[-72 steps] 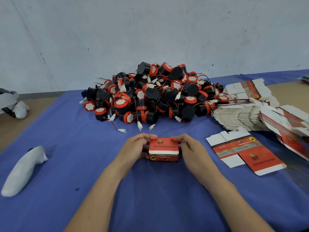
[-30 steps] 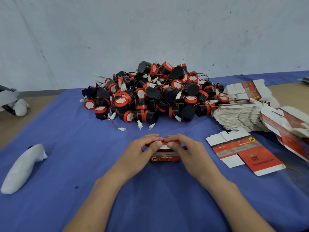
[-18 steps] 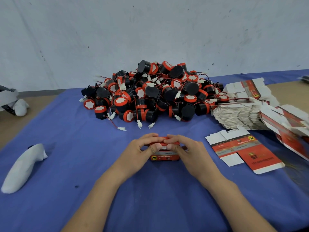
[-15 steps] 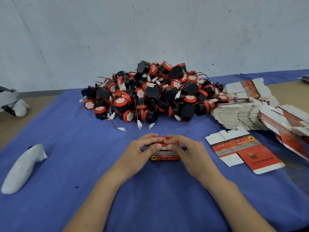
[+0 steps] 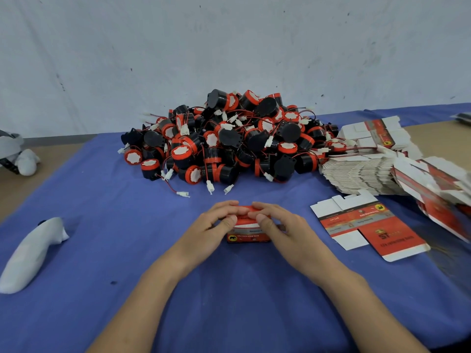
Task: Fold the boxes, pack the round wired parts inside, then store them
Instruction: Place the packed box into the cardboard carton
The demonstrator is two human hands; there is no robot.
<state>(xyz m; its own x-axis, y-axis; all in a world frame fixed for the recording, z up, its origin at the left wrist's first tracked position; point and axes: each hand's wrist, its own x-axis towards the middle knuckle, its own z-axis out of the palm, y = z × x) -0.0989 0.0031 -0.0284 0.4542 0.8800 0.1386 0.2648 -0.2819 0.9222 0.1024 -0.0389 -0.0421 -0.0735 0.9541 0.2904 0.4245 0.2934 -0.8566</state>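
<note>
A small red and white folded box (image 5: 248,235) stands on the blue cloth (image 5: 127,250) at the centre. My left hand (image 5: 216,225) grips its left side, fingers curled over the top and thumb on the front. My right hand (image 5: 276,225) grips its right side the same way. The fingertips of both hands meet on the box's top, which they hide. Behind the box lies a big heap of round black and red wired parts (image 5: 229,141) with white connectors.
One flat unfolded box blank (image 5: 367,225) lies to the right. Stacks of flat blanks (image 5: 362,174) and a slumped pile (image 5: 438,192) sit further right. A white cloth-wrapped object (image 5: 30,253) lies at the left. A white wall stands behind.
Both hands shifted from the box's sides onto its top, fingertips meeting there. In the last half second nothing has visibly moved.
</note>
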